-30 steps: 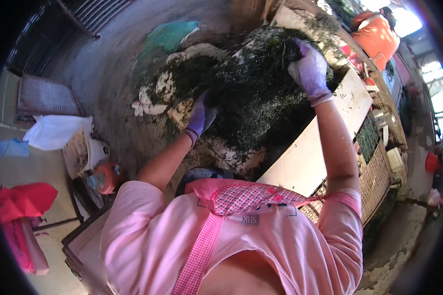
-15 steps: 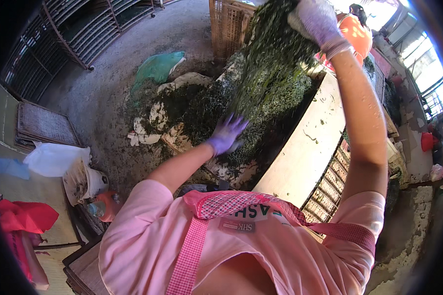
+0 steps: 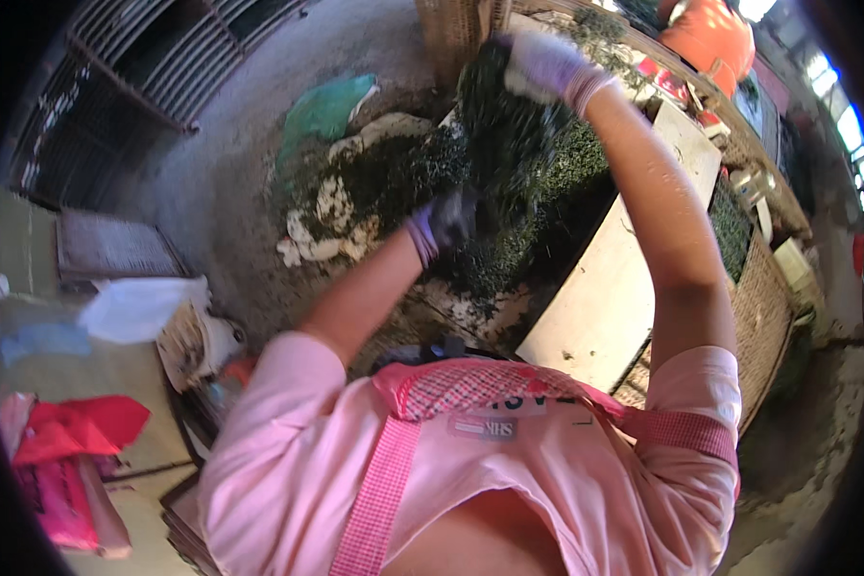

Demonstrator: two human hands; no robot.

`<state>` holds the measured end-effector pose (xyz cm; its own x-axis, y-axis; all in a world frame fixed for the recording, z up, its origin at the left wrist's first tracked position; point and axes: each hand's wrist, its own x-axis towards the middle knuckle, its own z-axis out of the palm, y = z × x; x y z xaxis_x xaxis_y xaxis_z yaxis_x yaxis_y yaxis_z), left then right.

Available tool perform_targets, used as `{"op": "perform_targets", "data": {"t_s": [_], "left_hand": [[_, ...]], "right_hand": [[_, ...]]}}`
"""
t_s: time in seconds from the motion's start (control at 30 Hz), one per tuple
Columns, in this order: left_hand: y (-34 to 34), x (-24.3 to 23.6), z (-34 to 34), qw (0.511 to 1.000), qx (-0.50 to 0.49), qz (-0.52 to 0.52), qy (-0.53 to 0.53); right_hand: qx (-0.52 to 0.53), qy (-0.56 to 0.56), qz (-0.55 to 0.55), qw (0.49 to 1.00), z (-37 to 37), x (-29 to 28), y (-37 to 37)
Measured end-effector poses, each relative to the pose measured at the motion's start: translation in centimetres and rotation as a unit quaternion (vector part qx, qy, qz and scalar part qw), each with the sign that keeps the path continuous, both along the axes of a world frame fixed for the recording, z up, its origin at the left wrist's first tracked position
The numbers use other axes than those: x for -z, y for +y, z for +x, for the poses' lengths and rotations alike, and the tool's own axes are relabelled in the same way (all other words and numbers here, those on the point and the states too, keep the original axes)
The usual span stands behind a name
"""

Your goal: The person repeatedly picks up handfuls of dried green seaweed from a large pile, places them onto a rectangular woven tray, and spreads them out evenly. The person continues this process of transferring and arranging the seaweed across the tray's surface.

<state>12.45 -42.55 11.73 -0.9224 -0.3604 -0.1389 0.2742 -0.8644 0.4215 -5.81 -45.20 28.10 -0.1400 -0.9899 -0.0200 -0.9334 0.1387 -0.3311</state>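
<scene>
My right hand [image 3: 550, 69], in a pale purple-white glove, is raised at the top middle and closed on a clump of dark green leaves [image 3: 497, 120]. Strands of it hang and trail down, smeared by motion. Beneath lies a large heap of the same leaves [image 3: 581, 158], spread over pale cloth [image 3: 334, 206]. In a purple glove, my left hand [image 3: 444, 223] is at the heap, beside the hanging leaves. Shadow and blur hide its fingers, so I cannot make out whether it holds anything.
A pale board [image 3: 590, 298] borders the heap on the right, near a woven tray [image 3: 763, 336]. A woven bamboo frame [image 3: 448, 43] stands behind. Green sheeting [image 3: 326, 108] lies on the floor. Racks [image 3: 134, 72] fill the upper left. A person in orange [image 3: 710, 43] is at the upper right.
My right hand has come down and left with the clump of leaves. My left hand, with fingers spread before, has turned and moved slightly up. The whole view has shifted.
</scene>
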Motion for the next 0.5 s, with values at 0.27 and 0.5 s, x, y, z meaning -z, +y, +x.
{"op": "perform_targets", "data": {"t_s": [0.27, 0.5], "left_hand": [[-2.6, 3.8, -0.8, 0.961, 0.018, -0.100, -0.255], [-5.8, -3.7, -3.0, 0.950, 0.126, -0.191, -0.210]], "right_hand": [[-0.054, 0.067, 0.068, 0.994, 3.4, 22.5, 15.0], [0.010, 0.029, -0.058, 0.998, 5.2, 27.6, 14.0]]}}
